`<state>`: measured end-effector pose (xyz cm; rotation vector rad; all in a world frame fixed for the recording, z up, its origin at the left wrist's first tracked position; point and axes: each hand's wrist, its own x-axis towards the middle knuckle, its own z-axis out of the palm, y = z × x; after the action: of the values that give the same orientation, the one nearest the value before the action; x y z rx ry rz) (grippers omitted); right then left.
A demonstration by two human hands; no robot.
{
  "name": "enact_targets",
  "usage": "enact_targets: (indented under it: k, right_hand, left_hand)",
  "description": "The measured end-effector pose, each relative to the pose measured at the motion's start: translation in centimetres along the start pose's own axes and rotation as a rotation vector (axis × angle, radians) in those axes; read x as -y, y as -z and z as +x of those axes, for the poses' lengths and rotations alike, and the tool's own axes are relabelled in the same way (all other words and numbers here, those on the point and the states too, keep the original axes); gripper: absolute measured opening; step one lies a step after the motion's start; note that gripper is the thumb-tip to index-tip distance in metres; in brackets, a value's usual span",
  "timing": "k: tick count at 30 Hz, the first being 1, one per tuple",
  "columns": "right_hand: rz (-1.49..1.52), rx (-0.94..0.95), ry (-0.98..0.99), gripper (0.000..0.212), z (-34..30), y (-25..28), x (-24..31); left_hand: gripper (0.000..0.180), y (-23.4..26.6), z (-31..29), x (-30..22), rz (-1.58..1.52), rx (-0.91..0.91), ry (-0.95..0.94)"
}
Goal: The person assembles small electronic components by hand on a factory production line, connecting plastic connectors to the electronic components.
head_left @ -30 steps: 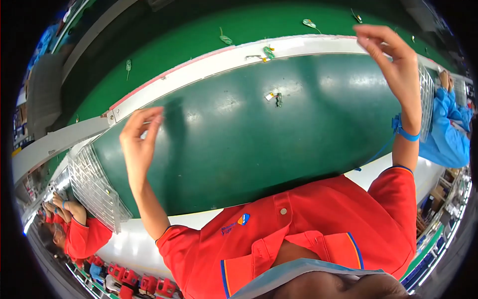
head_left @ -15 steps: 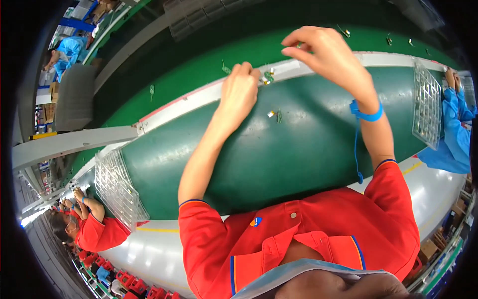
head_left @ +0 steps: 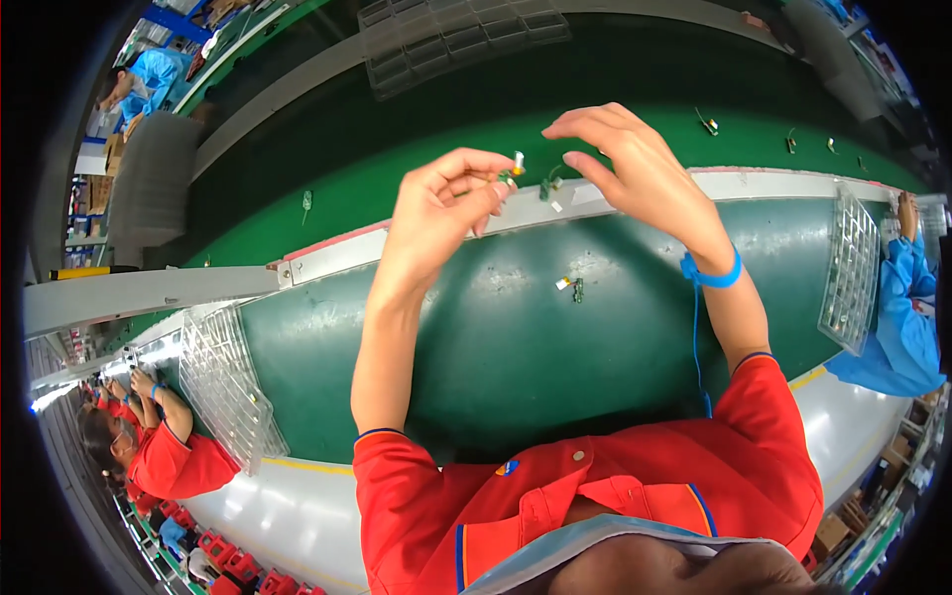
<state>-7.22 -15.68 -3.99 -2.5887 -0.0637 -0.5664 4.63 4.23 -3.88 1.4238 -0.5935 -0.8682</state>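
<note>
My left hand (head_left: 446, 203) pinches a small circuit board (head_left: 507, 179) with a white and yellow tab between thumb and fingers, above the white rail. To its right, my right hand (head_left: 635, 164) hovers with thumb and fingers apart and nothing visible between them; a blue wrist strap (head_left: 716, 271) with a cord circles that wrist. Between the hands, a green circuit board (head_left: 545, 189) with a thin wire lies at the rail, and a small white piece (head_left: 556, 207) is beside it. Nearer me, another green circuit board (head_left: 578, 291) with a white tab rests on the green work surface (head_left: 496, 367).
Beyond the white rail (head_left: 347, 238), a green conveyor belt (head_left: 268, 223) carries several scattered boards, one board (head_left: 707, 124) at right. Clear compartment trays stand left (head_left: 228, 382) and right (head_left: 851, 273); another tray (head_left: 466, 45) lies at the far side. Co-workers sit at both sides.
My left hand has lifted and turned, now showing a board in its fingers. The right hand's fingers have spread wider. The whole view has shifted slightly.
</note>
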Motion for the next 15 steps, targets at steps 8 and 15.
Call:
enact_targets:
  k: [8, 15]
  right_hand:
    - [-0.037, 0.245, 0.018, 0.024, -2.2, -6.1, -2.9]
    - [-0.027, 0.237, -0.003, 0.008, -1.7, -4.6, -2.5]
  left_hand:
    - [0.023, 0.6, 0.2, 0.1, -0.004, -0.059, -0.044]
    - [0.025, 0.4, 0.3, 0.3, 0.006, -0.068, -0.003]
